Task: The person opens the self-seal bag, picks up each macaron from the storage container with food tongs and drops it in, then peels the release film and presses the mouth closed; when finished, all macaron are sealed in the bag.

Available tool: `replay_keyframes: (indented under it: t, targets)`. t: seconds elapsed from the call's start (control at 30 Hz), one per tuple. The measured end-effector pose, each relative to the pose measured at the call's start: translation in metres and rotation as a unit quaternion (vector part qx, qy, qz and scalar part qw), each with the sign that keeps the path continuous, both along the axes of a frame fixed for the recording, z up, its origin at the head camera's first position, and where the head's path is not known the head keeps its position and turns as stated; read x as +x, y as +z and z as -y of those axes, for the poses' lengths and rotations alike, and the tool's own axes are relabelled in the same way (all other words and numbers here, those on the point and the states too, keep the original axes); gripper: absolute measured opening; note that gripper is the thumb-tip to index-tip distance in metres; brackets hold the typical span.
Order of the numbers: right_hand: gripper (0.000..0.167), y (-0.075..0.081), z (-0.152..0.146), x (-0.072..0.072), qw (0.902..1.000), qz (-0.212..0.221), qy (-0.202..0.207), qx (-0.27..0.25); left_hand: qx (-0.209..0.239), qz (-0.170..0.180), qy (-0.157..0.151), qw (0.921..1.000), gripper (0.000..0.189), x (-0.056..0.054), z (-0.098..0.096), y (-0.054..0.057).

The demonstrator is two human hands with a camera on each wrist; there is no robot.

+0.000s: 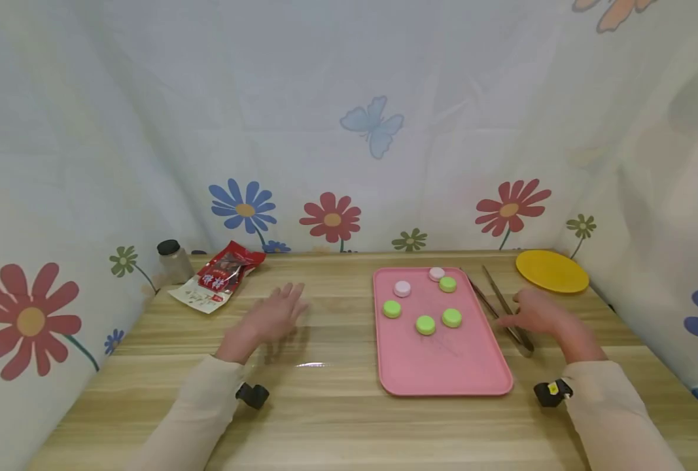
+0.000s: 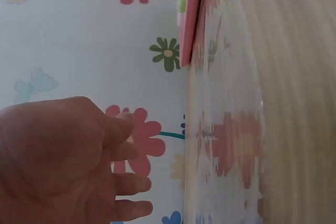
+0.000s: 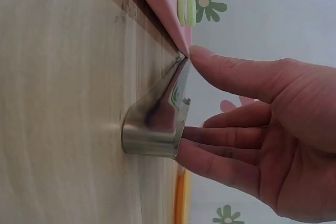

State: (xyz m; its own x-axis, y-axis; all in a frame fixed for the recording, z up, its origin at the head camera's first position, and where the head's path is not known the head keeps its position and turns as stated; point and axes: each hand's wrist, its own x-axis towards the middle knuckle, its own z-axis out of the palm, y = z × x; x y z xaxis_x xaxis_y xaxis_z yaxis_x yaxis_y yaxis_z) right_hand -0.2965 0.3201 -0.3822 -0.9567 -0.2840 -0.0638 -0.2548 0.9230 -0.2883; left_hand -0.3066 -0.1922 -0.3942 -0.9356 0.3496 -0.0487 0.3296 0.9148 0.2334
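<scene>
Metal tongs [image 1: 525,344] lie on the table beside the pink tray, their bent end toward the person. My right hand [image 1: 540,314] is over them, thumb on the tray side and fingers on the far side. In the right wrist view the thumb and fingers straddle the tongs [image 3: 149,139] and look fairly straight; whether they touch the metal is hard to tell. Small round green macarons [image 1: 425,325] and two pale pink macarons [image 1: 402,288] sit on the pink tray [image 1: 443,376]. My left hand [image 1: 272,315] hovers above the table, fingers extended, holding nothing.
At the back left stand a jar with a black lid [image 1: 176,265] and a red and white snack pouch [image 1: 222,278]. A yellow plate [image 1: 551,271] lies at the back right. Flower-printed cloth [image 1: 301,131] hangs behind the wooden table [image 1: 325,418].
</scene>
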Motion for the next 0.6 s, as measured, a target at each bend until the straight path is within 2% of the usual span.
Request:
replay_keyframes:
  t: [0.1,0.17,0.27,0.4,0.5,0.6]
  targets:
    - [0.042,-0.005,-0.001,-0.002,0.9999,-0.001,-0.003,-0.010,-0.022,0.000,-0.024,0.9995,0.054,0.002,-0.007,-0.003]
    - [0.039,-0.007,0.000,-0.002,0.9999,0.001,-0.008,-0.013,-0.016,0.009,-0.038,0.9991,0.051,0.004,-0.011,-0.004]
    - [0.036,-0.008,0.003,-0.001,0.9996,0.012,-0.016,-0.019,0.023,0.038,-0.081,0.9957,0.049,0.008,-0.018,-0.004]
    - [0.034,-0.006,0.005,0.000,0.9988,0.029,-0.028,-0.029,0.077,0.072,-0.136,0.9851,0.049,0.012,-0.030,-0.004]
    - [0.034,-0.007,0.005,0.001,0.9984,0.036,-0.029,-0.033,0.094,0.075,-0.145,0.9821,0.049,0.013,-0.040,-0.004]
    - [0.034,-0.007,0.006,0.000,0.9983,0.040,-0.028,-0.032,0.089,0.073,-0.146,0.9826,0.049,0.013,-0.051,-0.005]
